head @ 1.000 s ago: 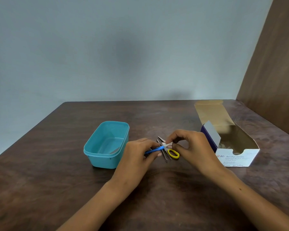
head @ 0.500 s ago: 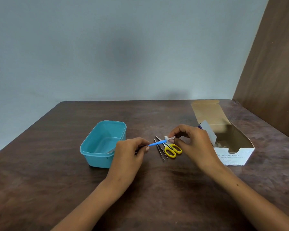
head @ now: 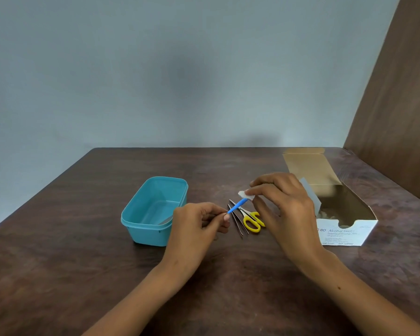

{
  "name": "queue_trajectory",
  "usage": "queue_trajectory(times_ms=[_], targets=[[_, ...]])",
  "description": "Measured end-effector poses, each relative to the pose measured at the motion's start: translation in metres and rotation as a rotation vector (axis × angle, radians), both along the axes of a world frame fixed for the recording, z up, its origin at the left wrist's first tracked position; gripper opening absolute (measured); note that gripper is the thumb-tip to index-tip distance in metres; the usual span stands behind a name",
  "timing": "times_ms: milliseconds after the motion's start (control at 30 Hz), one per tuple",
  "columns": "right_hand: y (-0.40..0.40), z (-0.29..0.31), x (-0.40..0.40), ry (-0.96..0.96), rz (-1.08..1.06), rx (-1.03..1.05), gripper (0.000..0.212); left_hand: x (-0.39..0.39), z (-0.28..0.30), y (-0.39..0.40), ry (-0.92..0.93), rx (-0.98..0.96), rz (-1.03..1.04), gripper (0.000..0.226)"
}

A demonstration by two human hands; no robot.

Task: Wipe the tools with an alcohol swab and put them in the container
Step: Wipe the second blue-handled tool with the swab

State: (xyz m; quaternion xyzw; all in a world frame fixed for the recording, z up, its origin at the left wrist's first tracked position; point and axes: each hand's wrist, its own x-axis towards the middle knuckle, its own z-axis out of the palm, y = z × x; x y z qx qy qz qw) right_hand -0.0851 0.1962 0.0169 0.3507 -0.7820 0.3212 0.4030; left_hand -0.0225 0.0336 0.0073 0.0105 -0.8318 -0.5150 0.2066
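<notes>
Since a second ago the swab (head: pixel 246 195) has travelled outward along the blue-handled tool (head: pixel 237 206): it was wrapped near the middle of the shaft, now it sits at or just past the far tip, to the right of the teal container (head: pixel 141 229). Judgement: this wiping stroke is finishing; the tool is probably ready to go into the container next.

Left hand (head: pixel 199 229) pinches the tool's near end between thumb and fingertips, just right of the container. Right hand (head: pixel 281 204) pinches the swab, other fingers loosely curled.

Scissors (head: pixel 251 220) and tweezers (head: pixel 238 223) lie on the table (head: pixel 83 275), right of the container, unwiped by the look of it.

Unclear: whether the swab touches the tip; the tool's working end is hidden in the left fingers. A metallic piece (head: pixel 166 221) shows inside the container, unidentifiable. Swab box (head: pixel 344 234) contents are indistinct.
</notes>
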Motion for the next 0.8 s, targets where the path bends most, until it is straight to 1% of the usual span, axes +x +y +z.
queue_trajectory(times_ms=[67,133,233,300,333,433,467,567,600,700,800], targets=[[-0.0013,0.0008,0.0026,0.037,0.004,0.035,0.022,0.0006,0.0005,0.0007,0.005,-0.006,-0.011,0.009],[-0.0032,0.0,0.0047,0.041,0.02,0.105,0.018,0.0018,0.0014,0.0011,0.016,-0.022,-0.013,0.008],[-0.0044,-0.0025,0.0048,-0.013,0.068,0.229,0.009,0.0038,0.0024,0.0013,0.039,-0.046,-0.009,0.014],[-0.0039,-0.0019,0.0054,-0.063,0.096,0.278,0.01,0.0044,0.0032,0.0012,0.049,-0.054,-0.004,0.015],[-0.0034,-0.0008,0.006,-0.088,0.109,0.279,0.01,0.0044,0.0034,0.0011,0.052,-0.056,-0.003,0.014],[-0.0028,0.0028,0.0074,-0.173,0.16,0.226,0.021,0.0039,0.0031,0.0009,0.058,-0.077,0.003,0.01],[-0.0023,0.0032,0.0071,-0.197,0.181,0.209,0.021,0.004,0.0031,0.0008,0.059,-0.079,0.004,0.009],[-0.0003,0.0034,0.0033,-0.244,0.234,0.209,0.009,0.0039,0.0022,0.0001,0.074,-0.097,0.006,0.008],[0.0007,0.0029,0.0022,-0.253,0.237,0.221,0.008,0.0039,0.0021,0.0001,0.08,-0.109,0.002,0.008],[0.0026,0.0016,0.0001,-0.243,0.216,0.278,0.011,0.0042,0.0024,0.0002,0.11,-0.157,-0.038,0.008],[0.0009,0.0029,0.0027,-0.163,0.13,0.334,0.014,0.0049,0.0038,-0.0001,0.127,-0.197,-0.068,0.008]])
